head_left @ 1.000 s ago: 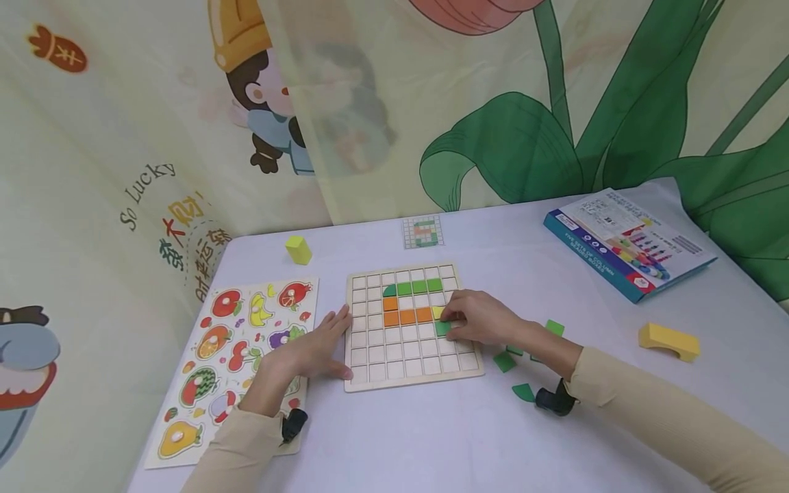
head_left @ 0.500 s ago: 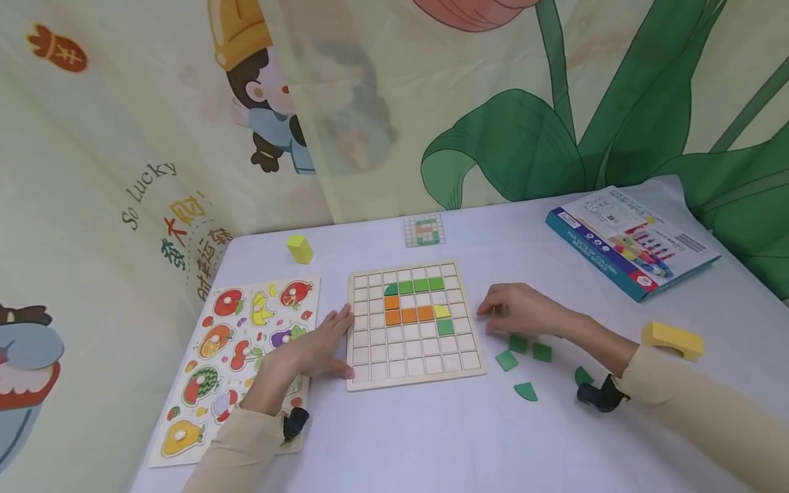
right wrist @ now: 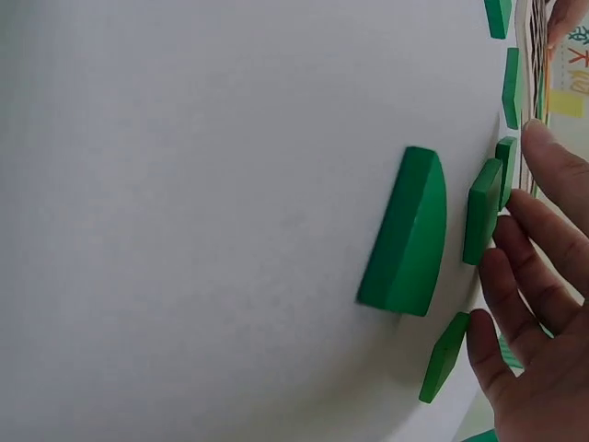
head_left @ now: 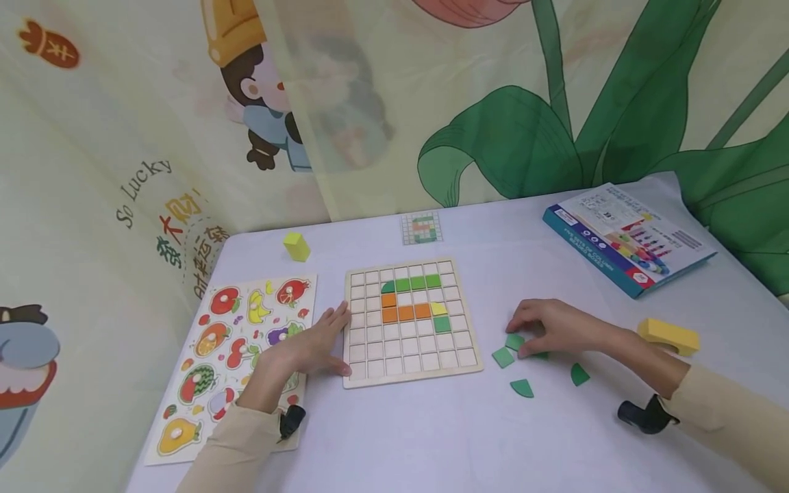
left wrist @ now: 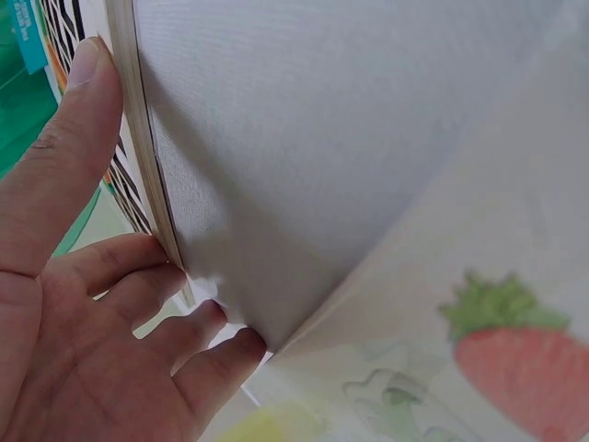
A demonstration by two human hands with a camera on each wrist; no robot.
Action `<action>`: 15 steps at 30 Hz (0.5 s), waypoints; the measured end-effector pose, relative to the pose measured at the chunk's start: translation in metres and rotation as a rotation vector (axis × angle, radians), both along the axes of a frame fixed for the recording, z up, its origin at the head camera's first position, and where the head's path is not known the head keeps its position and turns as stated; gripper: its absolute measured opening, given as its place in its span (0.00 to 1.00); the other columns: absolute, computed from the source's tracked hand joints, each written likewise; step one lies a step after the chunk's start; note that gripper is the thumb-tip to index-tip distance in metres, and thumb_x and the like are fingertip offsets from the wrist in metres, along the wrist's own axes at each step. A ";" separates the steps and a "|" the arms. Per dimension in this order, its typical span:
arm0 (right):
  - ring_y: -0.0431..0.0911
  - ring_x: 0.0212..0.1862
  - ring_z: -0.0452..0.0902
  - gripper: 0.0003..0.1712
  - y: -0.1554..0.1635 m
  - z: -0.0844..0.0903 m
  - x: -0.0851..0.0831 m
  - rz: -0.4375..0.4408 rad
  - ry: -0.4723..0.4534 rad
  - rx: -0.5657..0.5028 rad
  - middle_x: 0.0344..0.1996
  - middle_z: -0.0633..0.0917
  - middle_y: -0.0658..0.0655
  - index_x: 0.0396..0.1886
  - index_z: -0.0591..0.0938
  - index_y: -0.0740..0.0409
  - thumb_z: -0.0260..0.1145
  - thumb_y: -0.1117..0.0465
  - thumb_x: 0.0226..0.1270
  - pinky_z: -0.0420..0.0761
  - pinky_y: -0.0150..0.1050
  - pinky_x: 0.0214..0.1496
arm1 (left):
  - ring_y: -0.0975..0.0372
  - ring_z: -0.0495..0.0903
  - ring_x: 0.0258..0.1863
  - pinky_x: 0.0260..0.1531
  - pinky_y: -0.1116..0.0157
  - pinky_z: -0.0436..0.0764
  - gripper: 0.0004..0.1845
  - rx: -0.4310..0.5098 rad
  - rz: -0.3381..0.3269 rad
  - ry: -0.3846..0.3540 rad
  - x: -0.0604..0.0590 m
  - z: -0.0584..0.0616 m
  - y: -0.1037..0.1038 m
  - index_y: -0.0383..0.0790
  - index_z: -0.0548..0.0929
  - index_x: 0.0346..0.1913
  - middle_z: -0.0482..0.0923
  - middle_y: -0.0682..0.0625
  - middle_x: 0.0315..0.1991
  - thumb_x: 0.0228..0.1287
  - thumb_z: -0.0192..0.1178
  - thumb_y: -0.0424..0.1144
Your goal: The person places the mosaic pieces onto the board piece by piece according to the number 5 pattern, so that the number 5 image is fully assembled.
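Note:
My left hand rests with outstretched fingers against the left edge of a wooden grid board. In the left wrist view, its thumb lies over the edge of that board. Orange tiles, green tiles and a yellow tile sit in the grid's cells. To the right of the board, my right hand reaches down over loose green square tiles, thumb and fingers parted around one of them. Two green quarter-circle pieces lie nearer; one quarter-circle piece shows large in the right wrist view.
A small pattern card lies behind the board. Left stands a fruit puzzle board, partly under my left arm, with a yellow-green block beyond. At right are a yellow arch block and a flat box.
My right hand has left the green tile beneath the yellow one on the board and moved right, to the loose green tiles. My left hand stays at the board's edge.

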State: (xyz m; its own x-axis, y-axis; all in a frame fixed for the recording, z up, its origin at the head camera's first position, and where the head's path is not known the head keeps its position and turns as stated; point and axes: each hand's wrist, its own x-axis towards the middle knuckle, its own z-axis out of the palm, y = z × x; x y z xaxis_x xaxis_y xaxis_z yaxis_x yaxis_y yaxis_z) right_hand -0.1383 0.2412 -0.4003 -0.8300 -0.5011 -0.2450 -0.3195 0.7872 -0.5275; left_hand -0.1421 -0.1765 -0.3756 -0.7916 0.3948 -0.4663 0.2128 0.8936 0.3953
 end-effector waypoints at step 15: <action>0.41 0.42 0.77 0.15 -0.004 -0.002 0.009 -0.086 0.137 0.041 0.37 0.83 0.44 0.40 0.87 0.47 0.77 0.52 0.50 0.84 0.40 0.47 | 0.45 0.39 0.78 0.73 0.45 0.55 0.53 0.003 -0.004 0.008 0.000 -0.001 -0.001 0.37 0.50 0.77 0.36 0.44 0.80 0.53 0.72 0.43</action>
State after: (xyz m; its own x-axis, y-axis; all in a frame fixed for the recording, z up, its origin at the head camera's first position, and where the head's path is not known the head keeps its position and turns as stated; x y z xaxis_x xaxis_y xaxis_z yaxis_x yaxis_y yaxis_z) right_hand -0.1291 0.2370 -0.4019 -0.8963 -0.4188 -0.1455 -0.3170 0.8347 -0.4502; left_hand -0.1419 -0.1777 -0.3770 -0.7939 0.3996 -0.4584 0.2197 0.8914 0.3965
